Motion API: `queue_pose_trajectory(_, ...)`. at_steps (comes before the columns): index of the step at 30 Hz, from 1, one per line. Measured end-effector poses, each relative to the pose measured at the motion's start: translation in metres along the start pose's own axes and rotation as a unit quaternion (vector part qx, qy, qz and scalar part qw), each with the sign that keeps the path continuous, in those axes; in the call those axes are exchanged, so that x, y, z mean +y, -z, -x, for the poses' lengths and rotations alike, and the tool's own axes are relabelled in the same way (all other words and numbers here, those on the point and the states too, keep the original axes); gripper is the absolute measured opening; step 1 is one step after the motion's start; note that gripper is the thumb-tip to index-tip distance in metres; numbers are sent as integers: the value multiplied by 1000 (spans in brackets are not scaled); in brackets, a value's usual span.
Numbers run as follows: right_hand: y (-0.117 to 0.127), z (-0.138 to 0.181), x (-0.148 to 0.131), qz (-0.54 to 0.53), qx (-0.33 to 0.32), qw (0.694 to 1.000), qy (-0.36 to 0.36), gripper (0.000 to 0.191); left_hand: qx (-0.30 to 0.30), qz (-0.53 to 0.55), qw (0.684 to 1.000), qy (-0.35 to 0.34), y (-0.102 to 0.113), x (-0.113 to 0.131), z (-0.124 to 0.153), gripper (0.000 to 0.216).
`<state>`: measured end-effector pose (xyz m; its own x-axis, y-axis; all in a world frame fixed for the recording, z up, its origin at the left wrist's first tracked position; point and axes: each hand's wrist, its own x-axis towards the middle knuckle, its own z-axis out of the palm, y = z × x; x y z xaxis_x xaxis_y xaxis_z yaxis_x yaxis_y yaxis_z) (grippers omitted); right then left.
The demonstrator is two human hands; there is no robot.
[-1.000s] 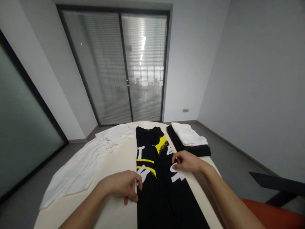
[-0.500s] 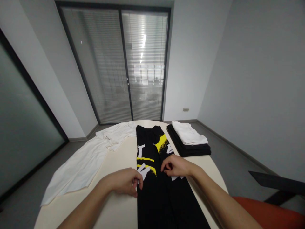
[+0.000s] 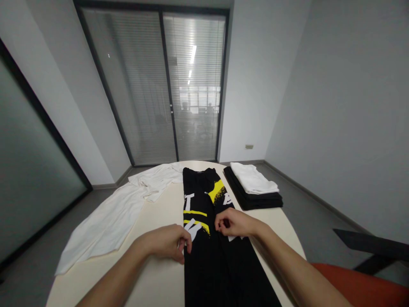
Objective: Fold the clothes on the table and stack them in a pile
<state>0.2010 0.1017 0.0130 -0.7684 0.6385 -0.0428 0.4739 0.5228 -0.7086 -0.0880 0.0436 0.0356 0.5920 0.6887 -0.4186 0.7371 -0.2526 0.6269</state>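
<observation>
Head view: at about 9 o'clock on the round table (image 3: 159,204) a white garment (image 3: 105,221) lies spread loose, one end hanging over the rim. My left hand (image 3: 166,243) is just right of it, at roughly 7 o'clock. Its fingers are curled tight and pinch the left edge of the black shirt (image 3: 204,256), the knuckles resting against the tabletop.

The black shirt lies flat down the middle of the table, with both sides folded inward so that it makes a narrow strip. Its long axis runs from 6 o'clock, close to me, to 12 o'clock. The collar points away from me toward the glass doors (image 3: 166,89), and the hem points back at me. Yellow and white print shows across its upper half.

My right hand (image 3: 234,222) rests on the strip just right of its centre line, at about 3 o'clock of the print. The thumb and fingertips are closed narrowly on a fold of the black cloth.

At about 2 o'clock, near but apart from the shirt, sits a folded stack (image 3: 255,194), black below and white on top. An orange seat (image 3: 367,290) shows at 4 o'clock, off the table.
</observation>
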Motion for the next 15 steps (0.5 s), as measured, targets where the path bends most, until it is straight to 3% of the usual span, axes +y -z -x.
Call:
queue_pose_trajectory(6, 9, 4, 12, -24, 40, 998, -42, 22, 12, -25, 999, -37, 0, 3, 0, 27)
queue_pose_trajectory(9, 18, 13, 22, -62, 48, 994, -73, 26, -23, -10, 997, -75, -2, 2, 0, 21)
queue_pose_trajectory(12, 30, 25, 29, -115, 27, 986, -117, 33, -67, 10, 993, -100, -5, 0, 0, 21)
queue_pose_trajectory(15, 41, 39, 34, -166, -3, 972, -166, 36, -69, -5, 993, -96, -6, 0, 1, 24)
